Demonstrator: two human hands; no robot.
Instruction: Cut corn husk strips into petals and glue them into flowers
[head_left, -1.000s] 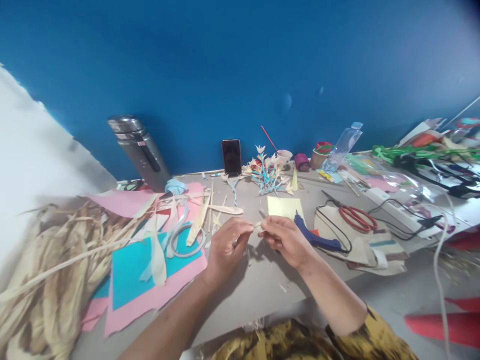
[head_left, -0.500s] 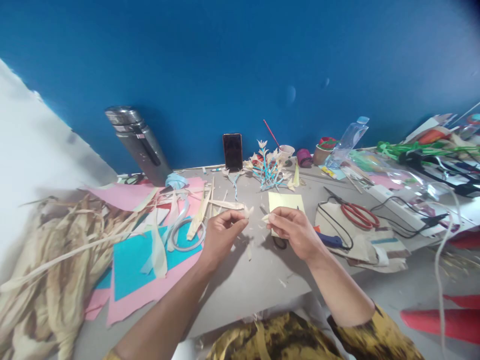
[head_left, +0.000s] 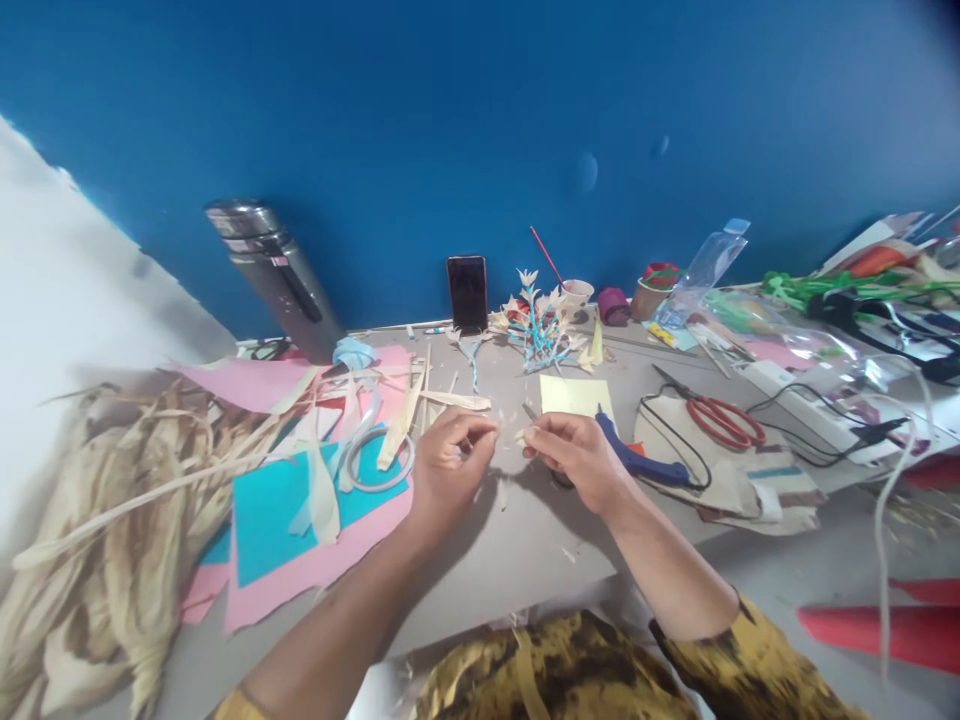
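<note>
Over the middle of the table, my left hand (head_left: 450,460) is closed in a pinch, thumb against fingertips; whatever sits in it is too small to make out. A short gap away, my right hand (head_left: 574,455) pinches a small pale piece of corn husk (head_left: 520,437). Just behind my right hand lies a yellow paper pad (head_left: 574,393), and beside it a blue glue gun (head_left: 645,464). Farther back stand a branched blue stem with pale husk flowers (head_left: 536,330) and a smaller twisted stem with husk petals (head_left: 472,360).
Dried corn husks (head_left: 112,540) are heaped at the left beside blue felt sheets (head_left: 277,535) and a tape roll (head_left: 379,485). A steel flask (head_left: 277,285) and a phone (head_left: 467,292) stand by the wall. Red-handled scissors (head_left: 724,422) and a power strip (head_left: 810,415) lie right.
My hands have come slightly closer together. The pale piece that showed at my left fingertips is no longer clear to see. The view has shifted a little, exposing more of the glue gun.
</note>
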